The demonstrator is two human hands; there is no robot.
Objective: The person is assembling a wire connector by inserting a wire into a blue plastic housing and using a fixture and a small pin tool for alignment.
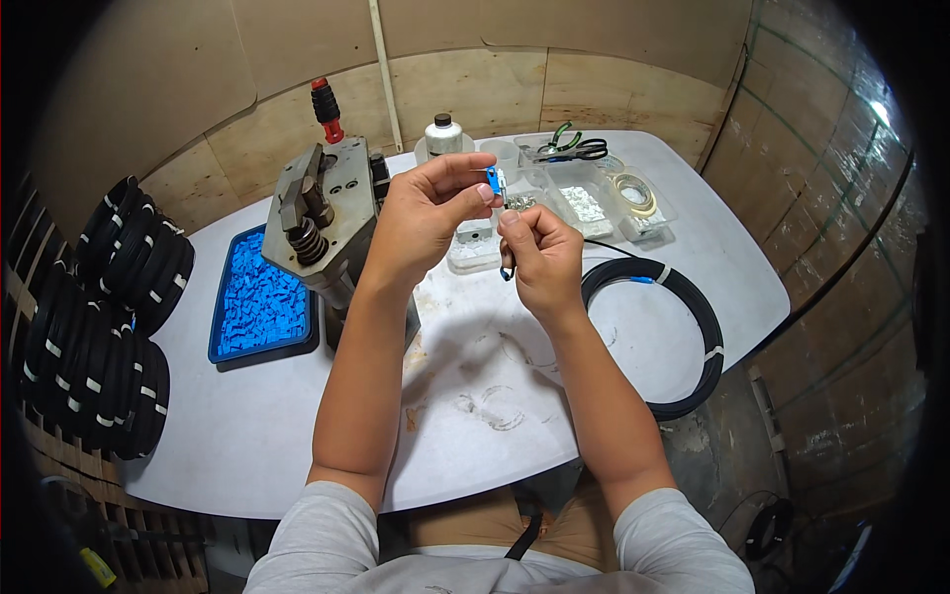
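Observation:
My left hand (424, 216) is raised over the table, its thumb and fingers pinching a small blue connector housing (493, 181). Right beside that housing stands a small white connector piece (502, 182) at a cable end. My right hand (542, 259) is closed around the black cable just below it, thumb on top. From behind this hand the black cable (606, 247) runs to a large coil (710, 332) lying on the right of the table. A small blue tip (642, 280) shows on the coil. Whether the housing and white piece touch is too small to tell.
A metal press (332, 213) stands left, beside a blue tray (216, 327) of small blue housings. Clear bins (539, 198) with small white parts, tape rolls (634, 195), scissors (584, 149) and a white bottle (443, 137) sit behind my hands. Black cable coils (94, 366) are stacked far left.

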